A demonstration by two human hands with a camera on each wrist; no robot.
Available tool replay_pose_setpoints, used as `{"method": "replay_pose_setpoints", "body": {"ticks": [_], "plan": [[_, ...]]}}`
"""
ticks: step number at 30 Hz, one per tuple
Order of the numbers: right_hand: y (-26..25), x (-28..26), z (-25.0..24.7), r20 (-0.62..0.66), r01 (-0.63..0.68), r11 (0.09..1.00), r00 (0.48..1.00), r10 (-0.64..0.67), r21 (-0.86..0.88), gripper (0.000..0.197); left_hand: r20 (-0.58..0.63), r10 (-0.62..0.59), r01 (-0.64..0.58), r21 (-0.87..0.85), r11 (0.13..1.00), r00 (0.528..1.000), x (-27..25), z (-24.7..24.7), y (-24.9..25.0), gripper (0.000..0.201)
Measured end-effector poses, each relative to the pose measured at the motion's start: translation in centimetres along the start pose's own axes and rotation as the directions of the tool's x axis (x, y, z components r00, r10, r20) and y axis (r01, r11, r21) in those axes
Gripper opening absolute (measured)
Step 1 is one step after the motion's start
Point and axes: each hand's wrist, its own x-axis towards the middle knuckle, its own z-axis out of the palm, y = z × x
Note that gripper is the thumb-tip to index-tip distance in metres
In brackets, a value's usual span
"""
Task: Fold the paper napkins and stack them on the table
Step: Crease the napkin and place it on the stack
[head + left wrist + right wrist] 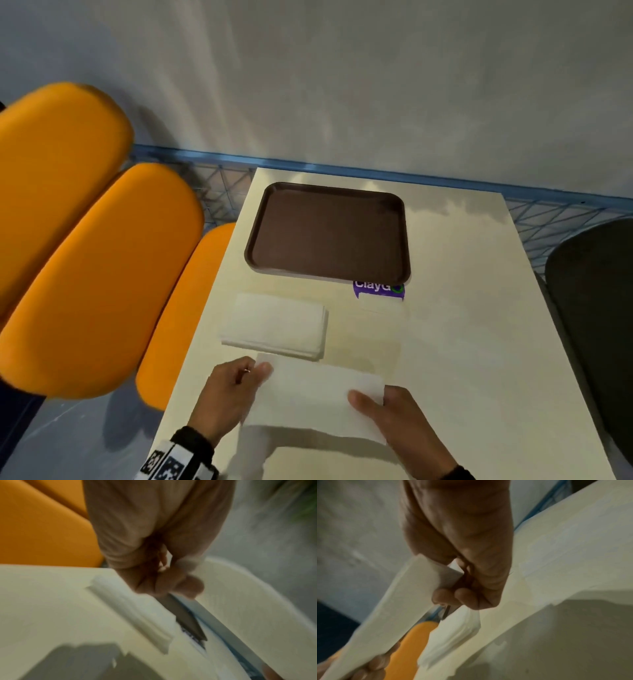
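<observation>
A white paper napkin [308, 397] hangs just above the table's near edge, held flat between both hands. My left hand [236, 390] pinches its left end, thumb on top. My right hand [387, 407] pinches its right end, thumb on top. The right wrist view shows that napkin [402, 601] running from my right hand [453, 588] down to the other hand's fingers. In the left wrist view my left hand [171, 582] curls round the napkin's edge [240, 601]. A stack of folded napkins [274, 325] lies on the table just beyond, also the stack [130, 609] and stack [453, 632].
A brown tray [329, 233] sits at the far end of the cream table [462, 342], with a purple sticker [378, 289] at its near edge. Orange seats [85, 257] stand to the left, a dark chair [596, 291] to the right, a grey wall behind.
</observation>
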Motion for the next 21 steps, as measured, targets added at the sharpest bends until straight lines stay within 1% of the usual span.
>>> {"method": "replay_pose_setpoints", "body": {"ticks": [1,2,3,4,5,6,7,8,10,11,12,13,15,17,19,21], "plan": [[0.3,0.8,0.5,0.026,-0.008,0.998,1.0,0.009,-0.059,0.022,0.074,-0.094,0.098,-0.053,0.994,0.993,0.3,-0.5,-1.4,0.056],[0.5,1.6,1.1,0.064,-0.013,0.994,0.998,0.02,-0.109,0.025,0.156,-0.171,0.188,-0.105,0.976,0.973,0.7,-0.9,-2.5,0.052],[0.4,2.4,1.6,0.088,-0.021,0.989,0.996,0.034,-0.146,0.029,0.224,-0.217,0.251,-0.135,0.959,0.95,1.0,-1.5,-3.3,0.044],[0.4,3.1,2.2,0.092,-0.025,0.988,0.995,0.04,-0.154,0.03,0.257,-0.221,0.267,-0.159,0.95,0.941,1.4,-2.1,-3.6,0.036],[0.2,4.0,2.8,0.075,-0.027,0.991,0.996,0.037,-0.134,0.026,0.251,-0.2,0.251,-0.192,0.949,0.947,2.0,-2.7,-3.7,0.026],[-0.2,4.7,3.5,0.055,-0.021,0.995,0.998,0.026,-0.093,0.022,0.209,-0.167,0.212,-0.214,0.954,0.964,2.8,-3.3,-3.5,0.015],[-0.7,5.6,4.2,0.028,-0.015,0.998,0.999,0.016,-0.056,0.018,0.146,-0.134,0.164,-0.214,0.963,0.98,3.7,-3.8,-3.1,0.013],[-1.2,6.4,5.0,-0.006,-0.003,0.999,1.0,0.003,-0.032,0.017,0.071,-0.113,0.124,-0.179,0.976,0.991,5.0,-4.1,-3.0,0.018],[-2.5,8.3,6.5,-0.098,-0.018,1.0,0.995,0.02,0.026,0.02,-0.067,-0.09,0.083,-0.106,0.991,0.994,7.8,-4.3,-2.6,0.015],[-3.1,9.3,7.1,-0.138,-0.033,0.998,0.99,0.04,0.051,0.02,-0.121,-0.067,0.061,-0.056,0.997,0.99,9.1,-4.2,-2.2,0.014],[-3.6,10.2,7.6,-0.171,-0.041,0.998,0.984,0.05,0.057,0.02,-0.151,-0.032,0.033,0.005,0.999,0.988,10.4,-4.2,-2.1,0.014],[-4.0,11.3,8.0,-0.197,-0.045,0.997,0.979,0.055,0.056,0.019,-0.145,-0.026,0.033,0.045,0.998,0.989,11.8,-4.4,-2.2,0.016],[-3.8,13.4,8.3,-0.253,-0.059,0.997,0.965,0.067,0.043,0.018,-0.105,-0.068,0.076,0.068,0.995,0.992,13.9,-4.8,-2.2,0.011],[-3.6,15.0,8.4,-0.305,-0.077,0.997,0.95,0.065,-0.026,0.026,-0.108,-0.062,0.08,0.175,0.981,0.992,15.3,-5.1,-2.5,0.01],[-3.4,15.8,8.7,-0.352,-0.103,0.987,0.935,0.052,-0.126,0.036,-0.158,-0.024,0.069,0.289,0.955,0.987,16.1,-5.0,-2.7,0.023],[-3.2,16.1,9.1,-0.411,-0.12,0.978,0.911,0.038,-0.173,0.04,-0.201,-0.017,0.083,0.327,0.941,0.979,16.4,-4.6,-3.0,0.036]]}}
